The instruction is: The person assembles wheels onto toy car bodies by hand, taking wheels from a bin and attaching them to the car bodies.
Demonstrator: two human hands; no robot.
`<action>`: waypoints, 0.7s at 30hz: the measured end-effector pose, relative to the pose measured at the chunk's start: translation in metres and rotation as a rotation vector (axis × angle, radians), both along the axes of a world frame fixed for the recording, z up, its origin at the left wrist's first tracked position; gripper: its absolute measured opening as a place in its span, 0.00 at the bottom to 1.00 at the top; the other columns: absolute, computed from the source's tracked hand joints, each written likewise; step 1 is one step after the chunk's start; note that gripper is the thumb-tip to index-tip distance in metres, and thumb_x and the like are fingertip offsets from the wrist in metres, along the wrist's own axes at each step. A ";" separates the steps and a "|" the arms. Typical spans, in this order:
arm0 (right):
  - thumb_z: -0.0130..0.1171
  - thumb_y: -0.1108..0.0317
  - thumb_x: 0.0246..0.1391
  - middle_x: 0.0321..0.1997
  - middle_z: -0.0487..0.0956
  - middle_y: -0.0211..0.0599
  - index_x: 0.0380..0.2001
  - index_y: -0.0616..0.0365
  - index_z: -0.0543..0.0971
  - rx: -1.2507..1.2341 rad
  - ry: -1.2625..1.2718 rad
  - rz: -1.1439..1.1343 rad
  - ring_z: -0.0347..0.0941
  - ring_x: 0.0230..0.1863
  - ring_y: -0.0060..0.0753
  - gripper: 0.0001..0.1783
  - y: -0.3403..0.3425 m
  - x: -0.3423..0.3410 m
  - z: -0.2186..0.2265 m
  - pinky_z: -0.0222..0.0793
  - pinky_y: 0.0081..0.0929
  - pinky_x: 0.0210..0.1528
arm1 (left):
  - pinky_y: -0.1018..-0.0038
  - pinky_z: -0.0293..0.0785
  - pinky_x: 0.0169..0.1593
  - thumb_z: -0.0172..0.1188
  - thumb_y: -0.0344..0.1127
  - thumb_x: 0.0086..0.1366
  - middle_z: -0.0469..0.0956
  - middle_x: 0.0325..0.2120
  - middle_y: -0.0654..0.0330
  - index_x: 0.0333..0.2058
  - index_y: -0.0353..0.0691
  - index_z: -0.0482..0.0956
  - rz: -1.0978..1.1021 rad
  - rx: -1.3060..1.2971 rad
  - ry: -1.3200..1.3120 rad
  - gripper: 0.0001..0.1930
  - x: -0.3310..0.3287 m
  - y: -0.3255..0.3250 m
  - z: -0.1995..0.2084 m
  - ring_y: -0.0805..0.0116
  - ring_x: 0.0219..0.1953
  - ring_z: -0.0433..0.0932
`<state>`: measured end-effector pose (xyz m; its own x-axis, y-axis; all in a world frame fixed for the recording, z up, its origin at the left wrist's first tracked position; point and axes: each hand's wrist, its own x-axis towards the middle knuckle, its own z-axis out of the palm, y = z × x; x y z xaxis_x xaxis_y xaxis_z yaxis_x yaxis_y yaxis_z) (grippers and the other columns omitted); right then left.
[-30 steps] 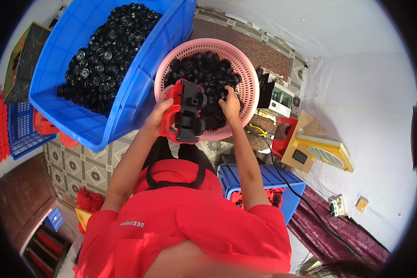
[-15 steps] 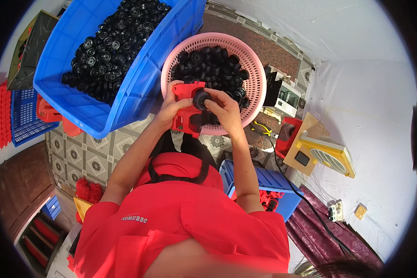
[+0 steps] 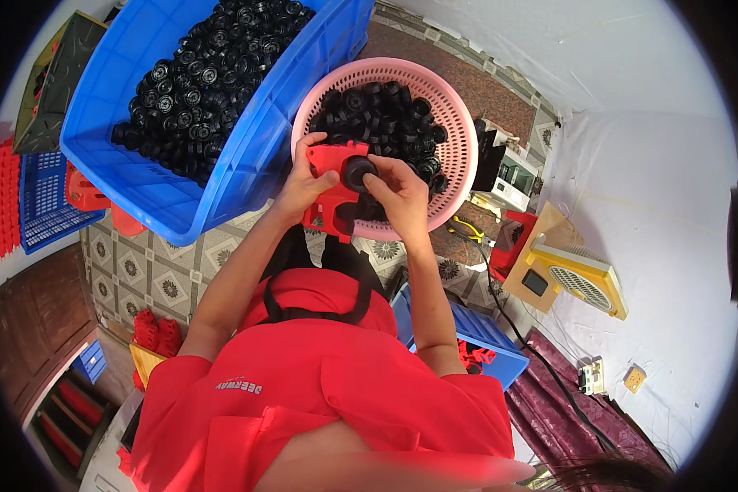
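In front of my body, over the near rim of a pink basket (image 3: 459, 107), I hold a red plastic toy body part (image 3: 328, 207). My left hand (image 3: 302, 190) grips its left side, the thumb lying on the upper face. A round black wheel (image 3: 357, 174) is at the right side of the part, pinched by the fingers of my right hand (image 3: 403, 197). Whether the wheel is seated on the part, I cannot tell. Another dark piece (image 3: 347, 215) shows at the part's lower right edge. Behind my hands, many black wheels (image 3: 389, 115) fill the basket.
A big blue tub (image 3: 250, 123) of black wheels (image 3: 193, 98) stands left of the basket. On the right are yellow-handled pliers (image 3: 470, 233), a black cable (image 3: 541, 348) and a yellow fan-like device (image 3: 586, 279). A blue crate (image 3: 500, 357) with red parts sits by my right elbow.
The whole view has shifted slightly. My left thumb has drawn back a little from the wheel. Both hands keep hold of the red part and the wheel.
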<state>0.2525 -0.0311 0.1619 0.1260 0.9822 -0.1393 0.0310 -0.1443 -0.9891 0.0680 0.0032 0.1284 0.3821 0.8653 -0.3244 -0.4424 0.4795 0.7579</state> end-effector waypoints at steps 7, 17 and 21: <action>0.64 0.69 0.48 0.53 0.73 0.39 0.57 0.62 0.70 0.045 -0.383 0.075 0.70 0.53 0.27 0.31 0.009 0.010 -0.018 0.68 0.24 0.53 | 0.67 0.72 0.55 0.76 0.24 0.44 0.67 0.52 0.53 0.62 0.47 0.50 -0.049 0.013 0.246 0.51 0.001 -0.001 0.003 0.65 0.51 0.72; 0.63 0.71 0.46 0.54 0.72 0.42 0.64 0.62 0.62 -0.192 0.251 0.313 0.69 0.54 0.30 0.40 0.003 0.009 -0.061 0.65 0.28 0.57 | 0.68 0.73 0.54 0.74 0.24 0.42 0.70 0.51 0.54 0.63 0.44 0.52 -0.085 -0.131 0.273 0.51 -0.009 -0.004 0.004 0.64 0.52 0.73; 0.53 0.60 0.61 0.44 0.80 0.37 0.51 0.61 0.76 -0.351 0.108 0.346 0.75 0.48 0.25 0.20 0.067 0.057 -0.084 0.72 0.24 0.45 | 0.68 0.74 0.53 0.73 0.23 0.42 0.70 0.49 0.55 0.61 0.44 0.54 -0.059 -0.152 0.374 0.49 0.002 -0.012 -0.004 0.64 0.50 0.73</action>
<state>0.3096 0.0360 0.0779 -0.2320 0.8556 -0.4628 0.0358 -0.4680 -0.8830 0.0699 -0.0091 0.1244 0.2609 0.7772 -0.5727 -0.1182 0.6145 0.7800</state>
